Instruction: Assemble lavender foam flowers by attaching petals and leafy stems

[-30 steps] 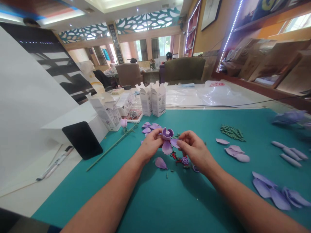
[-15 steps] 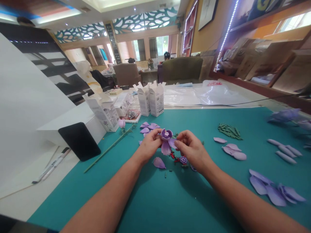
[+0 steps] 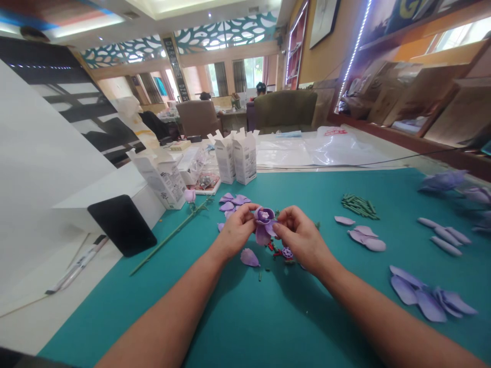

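Note:
Above the teal mat, a partly built purple toy flower (image 3: 264, 234) with a cup-like middle is held between both hands. My left hand (image 3: 237, 230) pinches its left side with thumb and fingers. On the right, my right hand (image 3: 301, 236) pinches a petal at the flower's right edge; whether that petal is joined on cannot be told. Just below lies a loose purple petal (image 3: 249, 257). Small red and green pieces and a purple wheel-like piece (image 3: 287, 252) sit under the hands, partly hidden. More purple petals (image 3: 229, 206) lie behind my left hand.
A long-stemmed flower (image 3: 169, 236) and a black tablet (image 3: 121, 225) are at left. White boxes (image 3: 245, 158) stand behind. At right lie green sticks (image 3: 359, 206), pale petals (image 3: 367, 238), long lilac pieces (image 3: 447, 235) and larger purple petals (image 3: 431, 301) on the teal mat (image 3: 337, 337).
My right fingers have shifted slightly at the petal, which now sits closer in against the flower. The whole view has moved a little. Both hands keep their hold.

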`<state>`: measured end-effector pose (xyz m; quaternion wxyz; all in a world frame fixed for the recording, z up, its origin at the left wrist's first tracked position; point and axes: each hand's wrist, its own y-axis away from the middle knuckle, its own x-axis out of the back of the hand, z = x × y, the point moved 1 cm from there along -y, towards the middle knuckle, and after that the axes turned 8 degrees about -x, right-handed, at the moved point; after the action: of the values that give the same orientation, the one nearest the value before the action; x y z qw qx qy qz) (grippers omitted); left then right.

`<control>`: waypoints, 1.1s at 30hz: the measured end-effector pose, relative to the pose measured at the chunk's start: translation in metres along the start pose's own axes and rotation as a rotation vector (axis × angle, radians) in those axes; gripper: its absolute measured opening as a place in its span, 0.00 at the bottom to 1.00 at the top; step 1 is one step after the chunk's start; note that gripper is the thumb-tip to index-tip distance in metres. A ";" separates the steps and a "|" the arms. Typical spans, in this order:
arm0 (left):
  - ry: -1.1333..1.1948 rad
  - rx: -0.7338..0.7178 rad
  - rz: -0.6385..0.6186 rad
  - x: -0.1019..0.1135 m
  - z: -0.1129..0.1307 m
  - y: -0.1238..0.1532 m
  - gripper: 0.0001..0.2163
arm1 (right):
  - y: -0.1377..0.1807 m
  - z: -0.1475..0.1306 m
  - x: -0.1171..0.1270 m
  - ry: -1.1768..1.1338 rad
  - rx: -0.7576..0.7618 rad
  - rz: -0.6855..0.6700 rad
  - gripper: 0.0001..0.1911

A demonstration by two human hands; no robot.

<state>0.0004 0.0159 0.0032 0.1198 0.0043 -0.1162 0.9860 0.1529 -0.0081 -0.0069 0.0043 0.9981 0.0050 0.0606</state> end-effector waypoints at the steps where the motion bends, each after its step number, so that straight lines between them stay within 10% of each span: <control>1: 0.002 -0.005 -0.006 0.000 0.000 0.000 0.10 | 0.000 0.000 0.000 0.000 0.001 0.001 0.11; 33: 0.215 0.167 0.017 -0.001 -0.001 0.002 0.17 | 0.003 -0.004 -0.004 -0.185 0.019 -0.108 0.11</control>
<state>0.0007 0.0144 0.0018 0.1225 -0.0926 -0.0201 0.9879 0.1489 -0.0115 -0.0037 -0.0016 0.9977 0.0588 -0.0322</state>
